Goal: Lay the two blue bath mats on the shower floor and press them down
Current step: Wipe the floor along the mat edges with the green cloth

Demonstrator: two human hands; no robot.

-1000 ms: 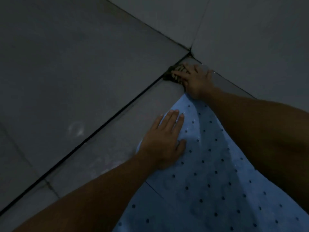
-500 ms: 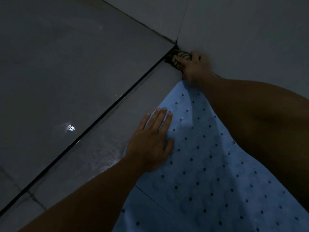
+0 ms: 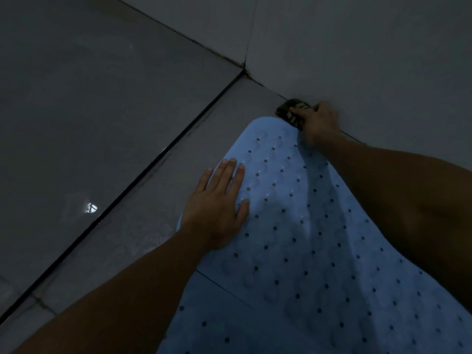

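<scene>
Head view: dim light, looking down into the shower corner. Upper blue mat (image 3: 293, 213) lies flat on the grey tiled floor (image 3: 153, 213), its rounded end near the corner where the walls (image 3: 357, 47) meet. Second blue mat (image 3: 217, 315) is at the bottom of frame — the upper mat's edge overlaps it along a diagonal seam. My left hand (image 3: 217, 205) is flat on the upper mat's left edge, fingers straight and together, thumb spread, palm down — nothing gripped. My right hand (image 3: 319, 123) is at the mat's far corner by the wall, fingers reaching onto the dark drain cover (image 3: 287, 111) just beyond the mat's end; whether they grip it or only touch it, I can't tell. Right forearm crosses over the mat's right side
</scene>
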